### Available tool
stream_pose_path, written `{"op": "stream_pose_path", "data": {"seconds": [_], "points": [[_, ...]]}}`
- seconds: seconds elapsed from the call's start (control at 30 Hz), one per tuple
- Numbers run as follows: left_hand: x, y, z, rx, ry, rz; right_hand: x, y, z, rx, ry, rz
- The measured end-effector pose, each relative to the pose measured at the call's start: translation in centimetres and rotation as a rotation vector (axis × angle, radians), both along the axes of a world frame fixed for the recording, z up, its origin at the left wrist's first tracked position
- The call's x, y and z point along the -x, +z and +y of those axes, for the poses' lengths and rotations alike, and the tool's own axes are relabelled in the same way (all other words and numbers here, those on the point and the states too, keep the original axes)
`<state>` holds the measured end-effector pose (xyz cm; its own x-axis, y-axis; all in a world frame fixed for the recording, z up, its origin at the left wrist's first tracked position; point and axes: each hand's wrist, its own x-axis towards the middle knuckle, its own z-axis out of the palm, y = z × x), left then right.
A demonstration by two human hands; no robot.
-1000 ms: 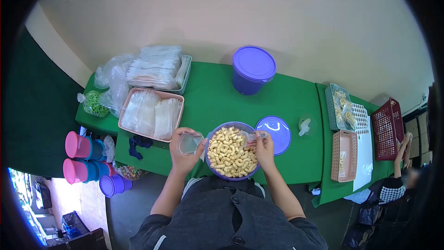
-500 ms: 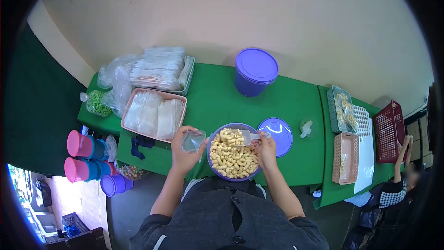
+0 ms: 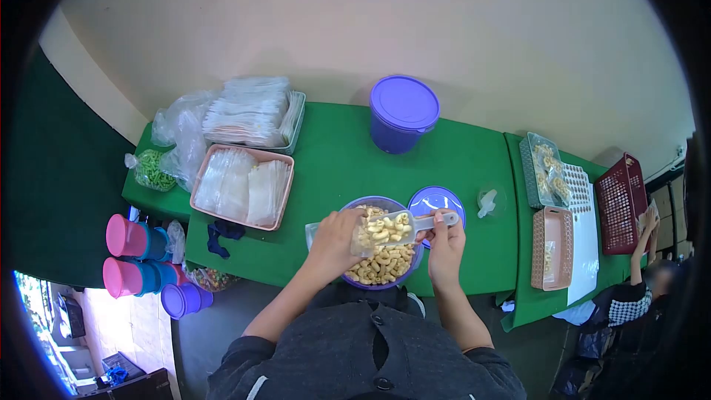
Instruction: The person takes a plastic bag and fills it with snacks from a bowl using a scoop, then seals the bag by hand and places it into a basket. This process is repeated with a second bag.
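Observation:
A purple tub [image 3: 419, 258] full of pale curved snack pieces [image 3: 381, 265] stands at the table's front edge. Above it my right hand [image 3: 444, 246] grips the handle of a clear scoop [image 3: 424, 225], which holds some of the pieces. My left hand [image 3: 334, 243] is closed around a clear plastic cup [image 3: 363, 243] at the scoop's mouth, over the left part of the tub. Part of the cup is hidden by my fingers. A clear flat piece [image 3: 312, 235] shows behind my left hand. Behind my right hand lies a round purple lid [image 3: 438, 198].
A lidded purple tub [image 3: 404, 115] stands at the back. Plastic bags fill a pink basket [image 3: 284, 204] and a grey-green basket [image 3: 298, 124] on the left. On the right are a beige basket [image 3: 552, 252], a red basket [image 3: 621, 207] and another person [image 3: 629, 300].
My left hand has moved right over the tub with the cup, turning its back to view. The loaded scoop has risen and now meets the cup.

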<state>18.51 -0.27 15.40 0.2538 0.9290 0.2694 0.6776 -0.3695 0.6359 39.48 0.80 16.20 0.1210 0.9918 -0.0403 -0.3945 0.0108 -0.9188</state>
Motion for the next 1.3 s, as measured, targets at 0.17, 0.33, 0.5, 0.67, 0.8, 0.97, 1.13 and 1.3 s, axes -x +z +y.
{"op": "stream_pose_path", "data": {"seconds": [0.17, 0.33, 0.5, 0.67, 0.8, 0.97, 1.13, 1.3], "points": [[-1.7, -0.7, -0.3, -0.067, -0.041, -0.074, 1.0, 2.3, -2.3, -0.506, 0.047, -0.879], [-1.4, -0.5, -0.6, -0.067, 0.008, -0.155, 0.5, 3.8, -2.9, -0.651, -0.1, -0.779], [0.5, -0.4, -0.9, 0.139, 0.226, -0.372, -0.6, 1.4, 1.5, -0.123, -0.079, -0.594], [1.9, -0.4, -0.8, 0.11, 0.327, -0.379, -0.7, -8.3, 2.1, 0.109, 0.083, -0.573], [2.4, -0.8, -0.6, 0.054, 0.345, -0.35, 1.0, -10.6, 1.5, 0.211, 0.161, -0.355], [2.8, -1.0, -0.5, 0.052, 0.364, -0.345, 0.1, -9.6, 1.7, 0.289, 0.16, -0.213], [2.9, -0.8, -0.4, 0.069, 0.369, -0.309, -1.5, -6.7, 2.1, 0.23, 0.037, -0.047], [1.6, -0.1, -0.6, 0.068, 0.068, -0.034, -0.7, -0.3, 0.9, 0.059, -0.009, 0.021]]}}
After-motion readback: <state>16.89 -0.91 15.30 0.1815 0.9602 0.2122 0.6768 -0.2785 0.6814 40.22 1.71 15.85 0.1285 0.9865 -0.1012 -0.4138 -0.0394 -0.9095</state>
